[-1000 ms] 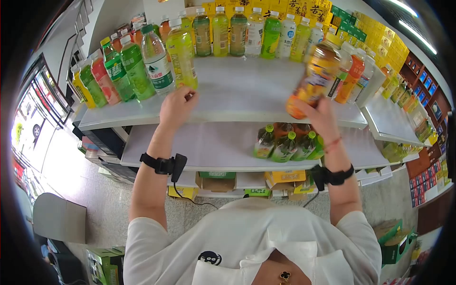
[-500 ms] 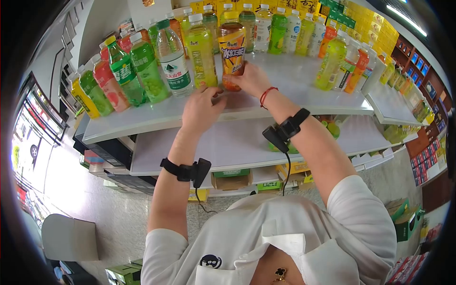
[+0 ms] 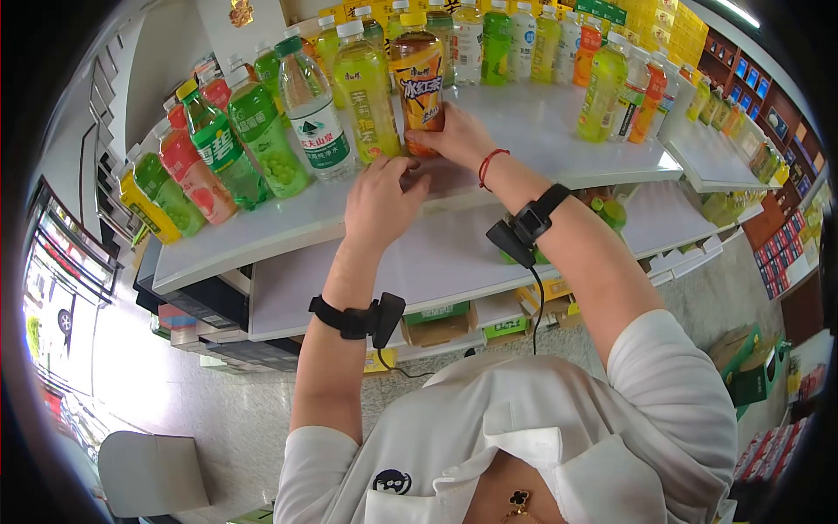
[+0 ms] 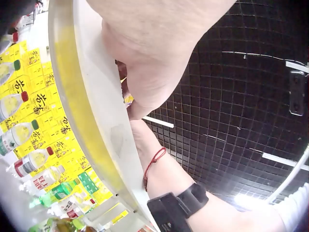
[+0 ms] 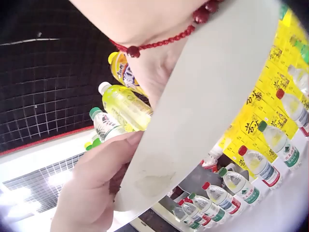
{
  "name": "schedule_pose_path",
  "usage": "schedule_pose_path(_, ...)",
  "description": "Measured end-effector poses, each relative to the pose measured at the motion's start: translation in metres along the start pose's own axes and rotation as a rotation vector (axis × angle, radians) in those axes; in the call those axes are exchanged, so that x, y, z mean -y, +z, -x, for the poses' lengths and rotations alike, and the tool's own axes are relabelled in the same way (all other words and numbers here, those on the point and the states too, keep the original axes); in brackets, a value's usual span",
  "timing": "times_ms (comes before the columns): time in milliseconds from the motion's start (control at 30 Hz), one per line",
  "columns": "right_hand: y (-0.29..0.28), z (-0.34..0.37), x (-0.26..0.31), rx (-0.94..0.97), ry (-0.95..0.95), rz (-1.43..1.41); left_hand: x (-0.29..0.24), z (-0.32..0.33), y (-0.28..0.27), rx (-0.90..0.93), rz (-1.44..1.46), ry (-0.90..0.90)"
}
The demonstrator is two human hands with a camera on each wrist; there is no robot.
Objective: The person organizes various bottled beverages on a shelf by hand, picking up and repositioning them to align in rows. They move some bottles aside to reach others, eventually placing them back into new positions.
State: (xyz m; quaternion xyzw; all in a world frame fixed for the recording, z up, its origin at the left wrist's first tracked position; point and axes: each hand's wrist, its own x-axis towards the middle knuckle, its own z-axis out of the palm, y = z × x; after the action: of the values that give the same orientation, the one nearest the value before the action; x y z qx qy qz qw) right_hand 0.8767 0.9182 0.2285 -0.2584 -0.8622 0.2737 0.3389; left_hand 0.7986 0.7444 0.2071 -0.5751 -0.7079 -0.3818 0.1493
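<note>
In the head view my right hand (image 3: 458, 138) grips the lower part of a bottle of orange-brown iced tea (image 3: 419, 83) with a yellow cap, upright on the top shelf. A bottle of yellow-green drink (image 3: 365, 96) with a white cap stands just left of it. My left hand (image 3: 382, 199) is at the shelf's front edge below that bottle, fingers loosely curled and holding nothing. The right wrist view shows the iced tea (image 5: 126, 72) partly behind the right hand, and the left hand (image 5: 96, 179) near the shelf edge.
A clear water bottle (image 3: 316, 122) and several green, pink and yellow drinks continue the front row leftward. Behind runs a back row including a green bottle (image 3: 496, 48). Several bottles, one yellow-green (image 3: 602, 92), stand at the shelf's right end. Below is a lower shelf (image 3: 305, 279).
My right hand has carried the iced tea from the shelf's right side leftward to beside the yellow-green bottle. My left hand has shifted slightly right. During the last half second both hands hardly move.
</note>
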Motion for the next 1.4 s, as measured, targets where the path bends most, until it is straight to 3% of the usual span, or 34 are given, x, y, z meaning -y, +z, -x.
schedule_pose_path(267, 0.004, -0.004, -0.008, -0.003, -0.025, -0.068, -0.004, 0.0, -0.003, 0.044, 0.049, -0.058)
schedule_pose_path(467, 0.002, -0.006, -0.006, 0.027, -0.037, -0.059, -0.001, -0.001, -0.002, 0.02, -0.017, -0.004)
schedule_pose_path(733, 0.003, -0.007, -0.011, 0.022, -0.024, -0.096, -0.015, -0.003, -0.006, 0.082, 0.009, -0.198)
schedule_pose_path(1033, 0.004, 0.001, -0.002, 0.052, 0.039, -0.191, -0.011, -0.007, 0.004, 0.015, -0.107, -0.213)
schedule_pose_path(1233, -0.034, 0.024, -0.025, -0.047, -0.083, -0.054, -0.018, -0.01, 0.001, 0.069, -0.086, -0.306)
schedule_pose_path(1300, -0.073, 0.042, -0.05, -0.167, -0.241, -0.172, -0.017, -0.01, 0.002, 0.048, -0.088, -0.279)
schedule_pose_path(1367, -0.138, 0.064, -0.062, -0.133, -0.18, -0.249, -0.017, -0.009, 0.006, 0.017, -0.081, -0.259)
schedule_pose_path(1400, -0.158, 0.067, -0.078, -0.207, -0.132, -0.208, -0.018, -0.009, 0.008, 0.007, -0.063, -0.278)
